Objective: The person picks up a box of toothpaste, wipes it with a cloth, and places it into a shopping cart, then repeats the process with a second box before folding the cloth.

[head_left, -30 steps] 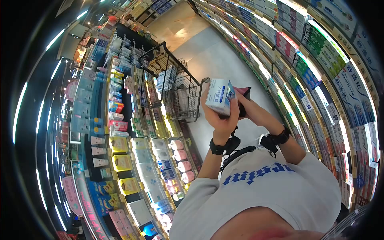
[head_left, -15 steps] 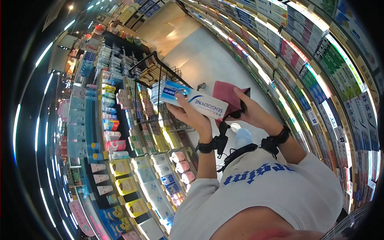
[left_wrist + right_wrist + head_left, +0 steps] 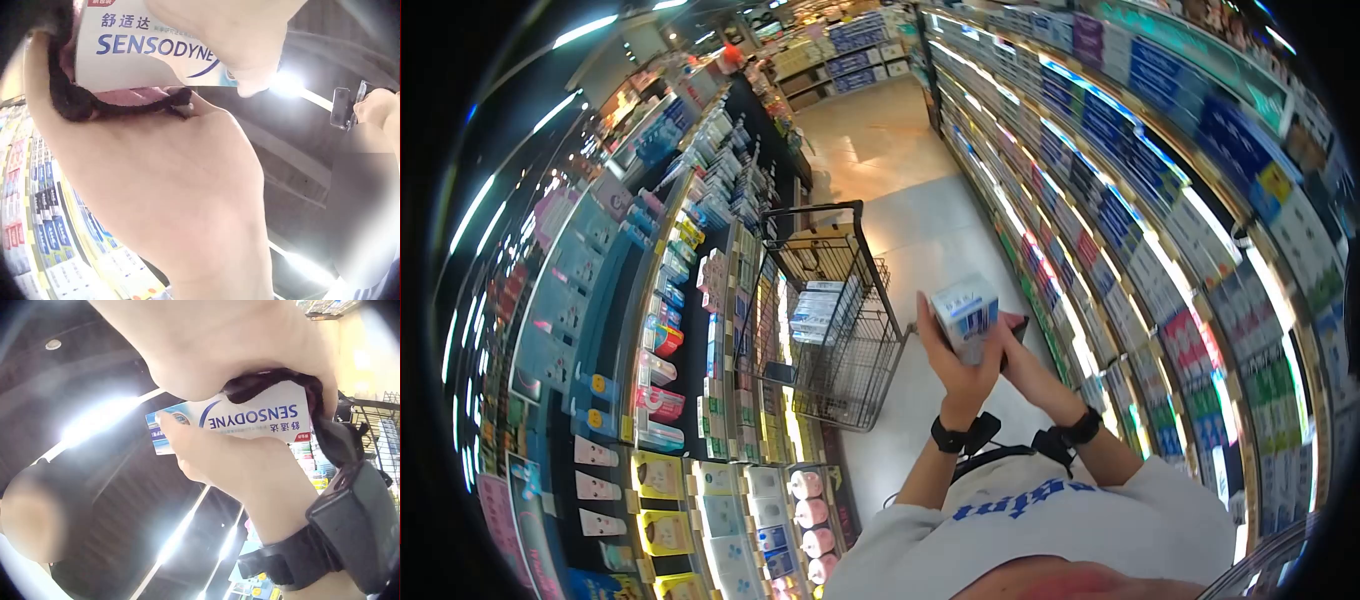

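Note:
In the head view my left hand [image 3: 960,375] grips a white and blue Sensodyne box [image 3: 967,308], seen end-on; whether it is one box or a stack, I cannot tell. Close beside it on the right, my right hand [image 3: 1032,372] holds a pouch, of which only a dark edge [image 3: 1019,326] shows here. The left wrist view shows the box's long printed side [image 3: 147,53] against the pink, black-trimmed pouch [image 3: 128,97], held by the right hand [image 3: 181,181]. The left thumb lies along the box [image 3: 231,419] in the right wrist view. Most fingers are hidden.
A wire shopping cart [image 3: 870,350] with several white-blue boxes [image 3: 820,308] stands ahead to the left. A stocked shelf [image 3: 662,440] runs along the left, another [image 3: 1100,255] along the right. Grey floor [image 3: 930,215] lies between them.
The box has turned from long side up to end-on, and my left hand has moved in towards the right one. The pink of the pouch is now mostly hidden. The head view has shifted.

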The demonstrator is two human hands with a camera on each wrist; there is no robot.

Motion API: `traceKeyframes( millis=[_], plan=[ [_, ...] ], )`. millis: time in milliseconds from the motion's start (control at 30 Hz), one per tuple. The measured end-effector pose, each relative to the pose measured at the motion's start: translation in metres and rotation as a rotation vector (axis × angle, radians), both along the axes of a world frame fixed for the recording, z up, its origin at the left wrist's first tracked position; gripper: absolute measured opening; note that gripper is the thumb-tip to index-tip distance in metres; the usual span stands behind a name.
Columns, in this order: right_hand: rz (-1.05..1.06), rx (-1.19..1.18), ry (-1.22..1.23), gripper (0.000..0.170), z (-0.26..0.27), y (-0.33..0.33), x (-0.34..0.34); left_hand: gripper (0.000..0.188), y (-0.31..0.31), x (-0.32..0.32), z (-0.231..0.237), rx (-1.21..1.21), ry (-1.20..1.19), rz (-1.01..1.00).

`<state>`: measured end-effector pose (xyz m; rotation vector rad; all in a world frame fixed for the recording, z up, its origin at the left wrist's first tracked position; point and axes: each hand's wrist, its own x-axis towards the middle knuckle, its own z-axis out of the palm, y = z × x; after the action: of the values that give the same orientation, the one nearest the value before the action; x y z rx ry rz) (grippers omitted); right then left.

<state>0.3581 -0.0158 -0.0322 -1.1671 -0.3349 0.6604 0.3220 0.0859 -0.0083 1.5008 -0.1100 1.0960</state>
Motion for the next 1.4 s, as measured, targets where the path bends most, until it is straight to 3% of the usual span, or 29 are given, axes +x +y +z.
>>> traceKeyframes(
  millis=[33,133,233,367,467,567,667,733,867,967,1000,1100,1133,1233,1333,1400],
  plan=[
    [-0.020,0.019,-0.053,0.065,-0.001,0.012,0.005,0.092,0.009,0.006,0.002,-0.027,-0.011,0.014],
    [0.045,-0.112,-0.092,0.065,-0.014,0.034,0.032,0.092,0.046,0.026,0.001,0.160,-0.044,0.342],
    [0.039,-0.188,-0.181,0.064,0.026,0.055,0.032,0.087,0.075,0.039,0.003,0.221,0.067,0.545],
    [0.096,-0.179,-0.149,0.067,0.035,0.078,0.062,0.075,0.090,0.070,0.005,0.011,0.038,0.480],
    [0.026,0.072,-0.105,0.069,0.014,0.093,0.103,0.067,0.103,0.092,-0.004,0.031,0.267,0.306],
    [-0.018,0.139,-0.062,0.069,0.000,0.100,0.153,0.072,0.112,0.123,-0.005,0.423,0.307,0.428],
    [-0.011,0.001,-0.212,0.069,0.020,0.111,0.198,0.061,0.115,0.162,0.000,0.412,0.294,0.397],
    [0.070,-0.078,-0.211,0.068,0.021,0.124,0.238,0.049,0.117,0.195,0.004,0.445,0.272,0.478],
    [0.381,-0.040,-0.235,0.064,0.033,0.135,0.304,0.052,0.123,0.250,-0.006,0.069,0.249,0.421],
    [0.484,-0.047,-0.165,0.060,0.030,0.139,0.347,0.055,0.135,0.292,0.000,-0.010,0.095,0.434],
    [0.571,-0.115,-0.124,0.057,0.034,0.144,0.360,0.056,0.145,0.296,-0.012,0.146,0.040,0.414],
    [0.465,0.058,-0.217,0.054,0.009,0.179,0.370,0.059,0.168,0.308,-0.003,0.307,0.160,0.592],
    [0.428,0.090,-0.131,0.048,-0.001,0.194,0.372,0.062,0.182,0.309,0.011,0.387,0.222,0.703],
    [0.373,0.068,0.065,0.043,-0.044,0.237,0.389,0.051,0.218,0.311,0.007,0.444,0.350,0.759],
    [0.117,0.223,0.040,0.037,-0.020,0.274,0.387,0.048,0.248,0.307,-0.002,0.447,0.448,0.639],
    [0.121,0.241,-0.240,0.030,0.006,0.302,0.384,0.050,0.270,0.297,-0.013,0.383,0.492,0.553]
  ],
)
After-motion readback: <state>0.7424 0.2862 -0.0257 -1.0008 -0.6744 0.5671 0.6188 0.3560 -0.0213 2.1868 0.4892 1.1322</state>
